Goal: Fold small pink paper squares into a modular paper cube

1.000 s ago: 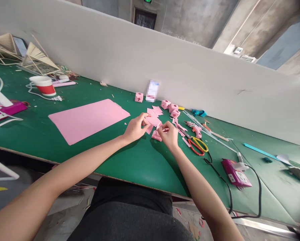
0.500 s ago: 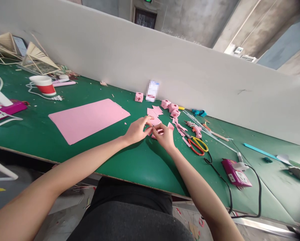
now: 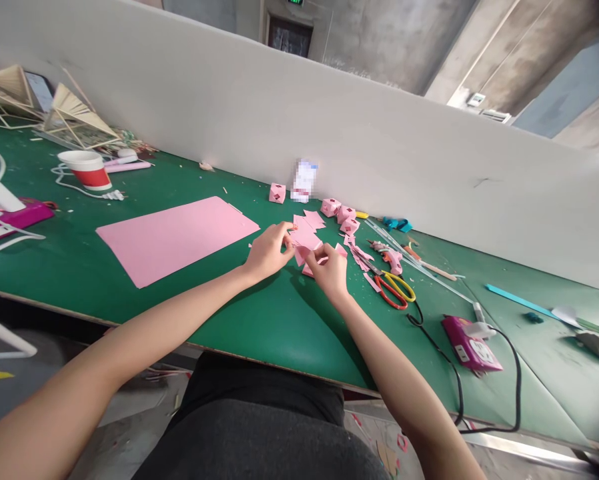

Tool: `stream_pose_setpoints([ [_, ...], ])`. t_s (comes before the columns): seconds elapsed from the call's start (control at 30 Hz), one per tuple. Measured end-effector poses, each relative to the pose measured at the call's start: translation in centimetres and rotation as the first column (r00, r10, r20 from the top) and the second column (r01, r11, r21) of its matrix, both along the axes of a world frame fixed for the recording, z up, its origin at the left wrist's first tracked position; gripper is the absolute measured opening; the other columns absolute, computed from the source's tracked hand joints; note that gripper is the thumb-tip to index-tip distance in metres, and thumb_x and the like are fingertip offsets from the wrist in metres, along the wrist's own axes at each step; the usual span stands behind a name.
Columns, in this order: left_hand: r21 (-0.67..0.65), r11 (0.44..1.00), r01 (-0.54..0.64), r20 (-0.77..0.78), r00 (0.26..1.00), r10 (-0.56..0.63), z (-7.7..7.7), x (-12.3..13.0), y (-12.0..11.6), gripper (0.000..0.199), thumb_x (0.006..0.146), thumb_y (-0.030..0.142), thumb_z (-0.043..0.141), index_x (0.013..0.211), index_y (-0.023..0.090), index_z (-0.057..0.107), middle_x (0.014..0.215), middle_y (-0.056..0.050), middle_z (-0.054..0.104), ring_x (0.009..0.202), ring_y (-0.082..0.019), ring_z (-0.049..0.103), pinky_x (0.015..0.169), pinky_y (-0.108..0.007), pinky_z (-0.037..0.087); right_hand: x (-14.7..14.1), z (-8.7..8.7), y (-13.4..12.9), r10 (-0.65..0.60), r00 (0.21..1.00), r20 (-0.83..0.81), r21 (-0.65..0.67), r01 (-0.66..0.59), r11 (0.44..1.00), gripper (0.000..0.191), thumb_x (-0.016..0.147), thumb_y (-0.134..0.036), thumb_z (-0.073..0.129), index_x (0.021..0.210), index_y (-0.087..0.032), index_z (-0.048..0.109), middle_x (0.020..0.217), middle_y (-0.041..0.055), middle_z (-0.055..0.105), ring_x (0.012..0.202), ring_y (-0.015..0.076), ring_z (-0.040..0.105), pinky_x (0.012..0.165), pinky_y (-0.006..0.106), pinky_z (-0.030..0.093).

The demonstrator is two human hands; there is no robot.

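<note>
My right hand (image 3: 328, 265) pinches a small piece of pink paper (image 3: 302, 253) between thumb and fingers. Just to its left is my left hand (image 3: 271, 251), its thumb and index finger curved with a gap between the tips, near the edge of the paper pieces. Several cut pink pieces (image 3: 307, 234) lie behind and between the hands. Folded pink paper shapes (image 3: 331, 207) sit beyond them, and one more (image 3: 277, 193) stands by itself. A large pink sheet (image 3: 179, 240) lies flat to the left of my left hand.
Scissors (image 3: 391, 291) and a pink glue gun (image 3: 390, 257) lie right of my right hand. A magenta power socket (image 3: 472, 344) with a black cable is further right. A paper cup (image 3: 87, 169) stands left on the green table (image 3: 274, 333), near stick models (image 3: 77, 120).
My left hand has moved a little left, away from my right hand, and its fingertips have come off the paper. The piece in my right hand now shows more.
</note>
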State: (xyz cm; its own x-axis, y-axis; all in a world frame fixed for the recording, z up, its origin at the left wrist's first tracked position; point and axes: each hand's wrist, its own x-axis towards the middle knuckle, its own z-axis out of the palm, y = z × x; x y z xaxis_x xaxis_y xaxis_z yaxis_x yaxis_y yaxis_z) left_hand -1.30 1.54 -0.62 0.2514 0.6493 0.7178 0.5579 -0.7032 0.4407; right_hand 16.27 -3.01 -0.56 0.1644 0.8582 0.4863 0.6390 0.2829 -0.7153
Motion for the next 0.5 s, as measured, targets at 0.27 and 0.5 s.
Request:
stream_pose_setpoints([
  [0.27, -0.088, 0.982, 0.169, 0.170, 0.973, -0.153, -0.1, -0.4, 0.1, 0.035, 0.088, 0.021, 0.064, 0.121, 0.021, 0.054, 0.106, -0.005, 0.071, 0.093, -0.017, 0.069, 0.076, -0.029, 0.057, 0.6, 0.3, -0.1, -0.002, 0.999, -0.032, 0.009, 0.002, 1.000, 0.020, 0.081, -0.037, 0.061, 0.067, -0.023, 0.055, 0.068, -0.0003, 0.066, 0.061, 0.0161, 0.059, 0.062, 0.028, 0.046],
  [0.5, -0.136, 0.943, 0.302, 0.172, 0.945, -0.278, -0.6, 0.5, -0.4, 0.034, 0.089, 0.016, 0.062, 0.122, 0.020, 0.054, 0.092, -0.002, 0.076, 0.086, -0.017, 0.073, 0.080, -0.031, 0.059, 0.1, -0.2, -0.1, 0.111, 0.993, -0.032, -0.020, -0.112, 0.994, 0.018, 0.086, -0.039, 0.059, 0.082, -0.022, 0.063, 0.080, 0.0020, 0.073, 0.070, 0.0181, 0.066, 0.063, 0.029, 0.050],
])
